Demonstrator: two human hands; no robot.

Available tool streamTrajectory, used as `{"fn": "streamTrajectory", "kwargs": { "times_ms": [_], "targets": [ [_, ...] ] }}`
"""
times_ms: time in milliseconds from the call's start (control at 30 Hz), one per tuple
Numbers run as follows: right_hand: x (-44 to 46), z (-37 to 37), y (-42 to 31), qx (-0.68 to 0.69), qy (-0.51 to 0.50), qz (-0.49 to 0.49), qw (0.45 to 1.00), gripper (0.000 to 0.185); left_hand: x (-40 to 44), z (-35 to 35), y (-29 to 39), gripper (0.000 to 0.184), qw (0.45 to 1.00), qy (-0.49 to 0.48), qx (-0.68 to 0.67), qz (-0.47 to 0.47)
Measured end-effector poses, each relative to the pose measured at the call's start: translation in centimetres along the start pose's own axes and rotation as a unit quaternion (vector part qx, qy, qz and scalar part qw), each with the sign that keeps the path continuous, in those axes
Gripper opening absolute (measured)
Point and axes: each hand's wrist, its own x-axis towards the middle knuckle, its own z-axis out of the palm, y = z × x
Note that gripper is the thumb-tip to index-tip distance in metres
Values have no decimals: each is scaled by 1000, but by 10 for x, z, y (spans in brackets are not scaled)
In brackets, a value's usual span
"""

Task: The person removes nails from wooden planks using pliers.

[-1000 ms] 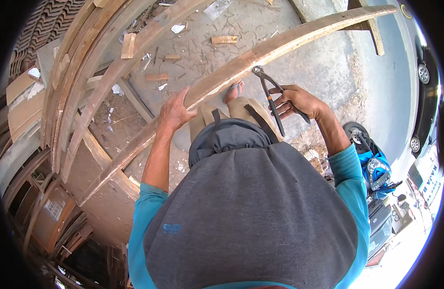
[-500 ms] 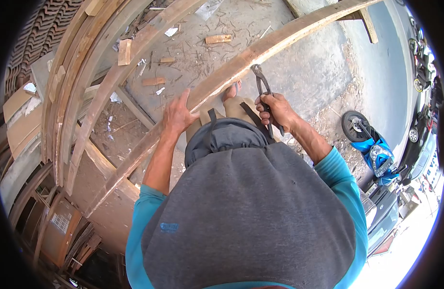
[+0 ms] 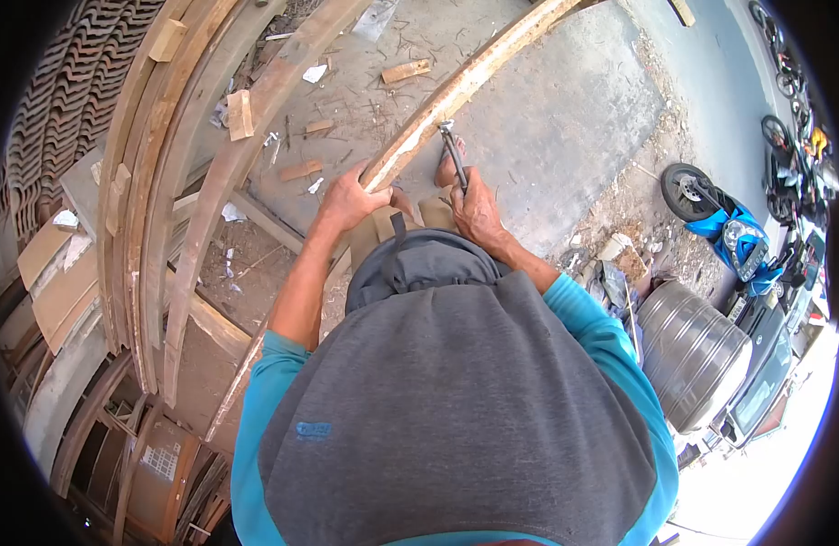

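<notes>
A long curved wooden beam runs diagonally from the top of the view down to the lower left. My left hand is wrapped round the beam near its middle. My right hand is closed on the handles of dark metal pincers, just right of the beam. The head of the pincers is at the beam's right edge; whether it grips anything there is too small to tell. Behind the pincers a sandalled foot partly shows on the floor.
More curved beams lean at the left, beside stacked roof tiles. Wood offcuts and nails lie on the concrete floor. At the right are a metal drum, a blue motorcycle and parked vehicles.
The pincers' handles have come together, and my right hand has moved left and nearer the beam. The beam has turned more steeply and rolled, showing more of its pale, rough edge.
</notes>
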Motion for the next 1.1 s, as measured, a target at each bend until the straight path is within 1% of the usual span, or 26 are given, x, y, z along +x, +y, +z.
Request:
{"fn": "streamTrajectory", "kwargs": {
  "times_ms": [100,133,167,233,267,300,367,433,500,533,567,633,667,700,767,833,867,900,933,967,1033,1067,1100],
  "targets": [
    [-6,-8,0,-21,0,-39,999,27,9,4,-15,70,1000,-9,-10,22],
    [0,-24,-13,41,-58,62,996,28,10,4,-17,71,1000,-8,-11,28],
    [4,-37,-17,101,-114,161,975,30,10,4,-19,71,999,-7,-12,30],
    [19,-52,3,157,-119,166,966,36,11,4,-19,72,1000,-7,-12,18],
    [24,-62,16,137,-117,163,970,36,10,4,-17,72,1000,-8,-14,21],
    [29,-72,16,118,-118,160,973,37,6,2,-10,73,1000,-5,-16,20],
    [39,-91,-10,105,-111,167,974,36,6,0,-10,74,1000,0,-19,16],
    [45,-99,-24,79,-103,152,980,35,8,1,-13,75,1000,6,3,17],
    [49,-97,-34,48,-114,142,982,36,9,-2,-14,76,1000,-2,-6,18],
    [48,-90,-35,27,-117,104,987,35,8,-3,-12,77,1000,-13,-12,19],
    [47,-85,-38,1,-137,34,990,34,9,-4,-12,77,1000,-12,-13,18],
    [43,-65,-30,-57,-129,-81,987,33,9,-4,-13,78,999,-18,-37,23],
    [40,-59,-27,-46,-134,-98,985,33,9,-5,-11,78,999,-14,-36,21],
    [42,-64,-35,-44,-138,-100,984,33,8,-7,-7,79,999,-20,-28,8],
    [48,-77,-53,26,-225,56,972,32,7,-7,-8,79,999,-23,-22,-11],
    [50,-87,-42,51,-224,58,972,32,9,-1,-14,79,1000,-10,-26,11],
    [51,-93,-39,2,-225,53,973,31,8,2,-18,79,1000,-11,-26,8],
    [53,-98,-42,-48,-224,47,972,31,8,4,-17,79,1000,10,-11,8],
    [52,-104,-49,-88,-225,15,970,32,8,6,-17,79,1000,28,4,9],
    [49,-107,-52,-90,-225,18,970,32,7,9,-16,79,1000,25,3,9],
    [46,-108,-58,-203,-291,-52,933,37,2,3,-5,80,1000,19,4,-11],
    [43,-111,-62,-205,-323,-52,923,39,2,2,-5,80,1000,20,4,-12],
    [41,-112,-60,-205,-324,-52,922,39,1,1,-5,81,1000,19,-3,-7]
  ]
}}
